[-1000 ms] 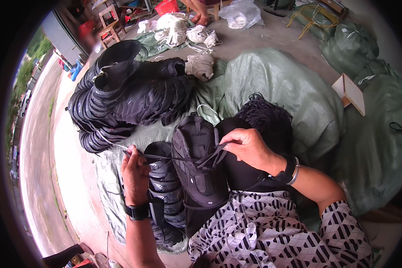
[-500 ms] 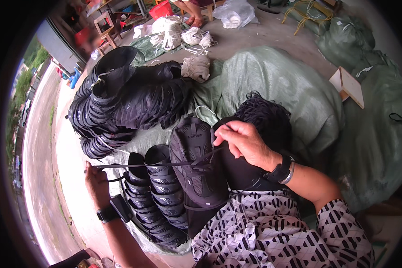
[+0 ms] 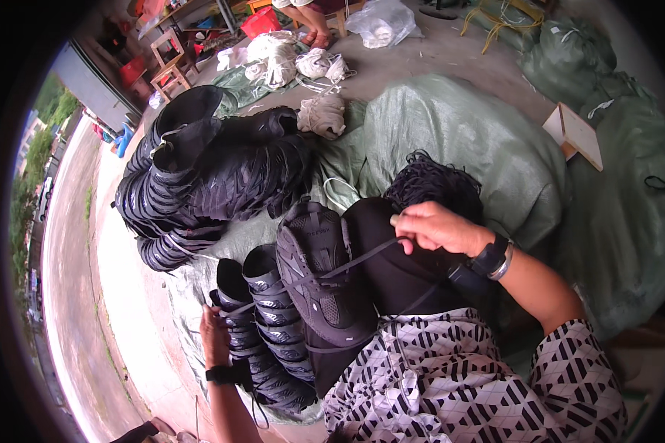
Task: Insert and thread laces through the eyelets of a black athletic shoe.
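A black shoe upper (image 3: 314, 255) lies across my dark-clothed thigh, its toe end toward me. A flat black shoelace (image 3: 366, 256) crosses its front and runs out to both sides. My right hand (image 3: 443, 229) pinches one length of the lace above my knee. My left hand (image 3: 216, 340), beside the nested stacks, is closed on the lace's other length. Two rows of nested black shoe uppers (image 3: 277, 343) stand between my left hand and the shoe upper on my lap. A heap of loose dark laces (image 3: 436, 181) rests beyond my right hand.
A large pile of nested black uppers (image 3: 229, 162) sits ahead on the left. Green woven sacks (image 3: 458, 118) spread ahead and to the right, with a wooden board (image 3: 573, 136) on them. White lace bundles (image 3: 321, 114) lie farther off, near another person's legs (image 3: 314, 18).
My left hand has moved right, toward the nested stacks, and the lace on that side has slackened. My right hand has drawn its length farther right. The shoe upper has tilted slightly.
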Tool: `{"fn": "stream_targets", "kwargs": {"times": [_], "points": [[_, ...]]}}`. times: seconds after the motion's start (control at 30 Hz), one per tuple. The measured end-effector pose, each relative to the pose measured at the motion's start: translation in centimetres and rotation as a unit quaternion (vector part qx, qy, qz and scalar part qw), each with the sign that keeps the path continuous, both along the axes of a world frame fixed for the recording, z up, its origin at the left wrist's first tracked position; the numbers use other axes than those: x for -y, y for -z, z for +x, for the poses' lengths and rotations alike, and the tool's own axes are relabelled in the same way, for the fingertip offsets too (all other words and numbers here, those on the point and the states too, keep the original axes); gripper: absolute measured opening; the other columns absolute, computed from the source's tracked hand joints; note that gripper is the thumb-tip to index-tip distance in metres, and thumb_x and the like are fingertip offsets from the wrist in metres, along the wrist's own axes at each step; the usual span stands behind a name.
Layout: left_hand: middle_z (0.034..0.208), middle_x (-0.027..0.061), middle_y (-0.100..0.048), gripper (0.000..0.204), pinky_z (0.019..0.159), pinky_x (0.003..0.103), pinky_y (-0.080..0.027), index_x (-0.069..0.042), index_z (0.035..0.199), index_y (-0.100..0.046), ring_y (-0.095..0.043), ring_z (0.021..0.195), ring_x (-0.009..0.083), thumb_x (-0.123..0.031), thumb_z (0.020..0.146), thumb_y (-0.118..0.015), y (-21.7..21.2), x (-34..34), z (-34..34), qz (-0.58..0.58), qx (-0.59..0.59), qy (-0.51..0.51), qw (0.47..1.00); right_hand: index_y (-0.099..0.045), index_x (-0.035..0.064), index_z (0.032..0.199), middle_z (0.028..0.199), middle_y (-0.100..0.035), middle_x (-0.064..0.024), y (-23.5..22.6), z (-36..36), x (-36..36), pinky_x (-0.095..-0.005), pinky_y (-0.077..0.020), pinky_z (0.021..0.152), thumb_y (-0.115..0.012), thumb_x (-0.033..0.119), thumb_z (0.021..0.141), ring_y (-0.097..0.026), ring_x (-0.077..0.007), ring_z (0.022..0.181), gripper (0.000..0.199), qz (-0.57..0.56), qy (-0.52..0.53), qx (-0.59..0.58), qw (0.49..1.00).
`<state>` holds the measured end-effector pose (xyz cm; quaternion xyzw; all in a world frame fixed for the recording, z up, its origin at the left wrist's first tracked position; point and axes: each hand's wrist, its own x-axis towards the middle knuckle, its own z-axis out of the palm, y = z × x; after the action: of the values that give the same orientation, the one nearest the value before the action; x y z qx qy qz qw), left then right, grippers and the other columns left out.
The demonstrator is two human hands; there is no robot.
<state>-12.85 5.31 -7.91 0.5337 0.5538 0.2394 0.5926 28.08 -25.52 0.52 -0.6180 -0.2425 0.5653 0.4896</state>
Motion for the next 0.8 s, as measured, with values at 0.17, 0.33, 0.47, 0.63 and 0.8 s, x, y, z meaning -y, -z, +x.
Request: {"fn": "stream_targets", "kwargs": {"times": [0.17, 0.33, 0.47, 0.63, 0.8], "points": [[0.059, -0.0023, -0.043, 0.044, 0.043, 0.023, -0.030, -0.007, 0.072, -0.054, -0.036, 0.050, 0.0057, -0.042, 0.095, -0.042, 2.9, 2.6, 1.2, 0.128, -0.142, 0.093, 0.977, -0.062, -0.0002, 0.092, 0.065, -0.060, -0.0059, 0.7, 2.8, 0.8, -0.0251, -0.0381, 0.046, -0.052, 0.025, 0.092, -0.049, -0.0087, 0.048, 0.027, -0.072, 0.046, 0.292, 0.953], [0.061, -0.0023, -0.047, 0.025, 0.052, 0.020, -0.037, -0.003, 0.089, -0.057, -0.044, 0.054, 0.0058, -0.022, 0.098, -0.045, -4.8, 8.3, 11.9, 0.176, 0.120, 0.154, 0.965, -0.045, 0.0003, 0.098, 0.065, -0.059, -0.0135, -0.8, -3.2, -2.9, -0.0377, -0.0456, 0.051, -0.051, 0.014, 0.091, -0.060, -0.0266, 0.054, 0.016, 0.159, 0.029, 0.566, 0.808], [0.072, -0.0037, -0.050, 0.021, 0.059, 0.021, -0.039, -0.004, 0.088, -0.055, -0.044, 0.063, 0.0048, -0.021, 0.098, -0.048, -7.1, 12.0, 15.7, 0.230, 0.157, 0.180, 0.943, -0.050, 0.0019, 0.099, 0.077, -0.061, -0.0152, -0.8, -4.4, -4.3, -0.0387, -0.0484, 0.059, -0.051, 0.005, 0.088, -0.063, -0.0324, 0.071, 0.012, 0.235, 0.056, 0.577, 0.780], [0.063, -0.0039, -0.048, 0.030, 0.056, 0.021, -0.033, -0.002, 0.074, -0.055, -0.039, 0.061, 0.0051, -0.025, 0.094, -0.056, -7.2, 13.9, 13.6, 0.183, 0.058, 0.296, 0.936, -0.051, -0.0003, 0.098, 0.063, -0.057, -0.0130, -0.6, -6.5, -2.3, -0.0370, -0.0485, 0.054, -0.055, 0.007, 0.087, -0.062, -0.0283, 0.060, 0.014, 0.159, -0.099, 0.475, 0.860], [0.060, -0.0046, -0.048, 0.026, 0.051, 0.020, -0.032, -0.001, 0.079, -0.062, -0.039, 0.054, 0.0029, -0.024, 0.092, -0.059, -8.2, 12.6, 12.6, 0.074, 0.052, 0.304, 0.948, -0.046, -0.0016, 0.086, 0.062, -0.055, -0.0182, -0.1, -6.8, -2.1, -0.0404, -0.0464, 0.055, -0.058, 0.013, 0.087, -0.061, -0.0344, 0.062, 0.019, 0.107, -0.110, 0.463, 0.873]]}}
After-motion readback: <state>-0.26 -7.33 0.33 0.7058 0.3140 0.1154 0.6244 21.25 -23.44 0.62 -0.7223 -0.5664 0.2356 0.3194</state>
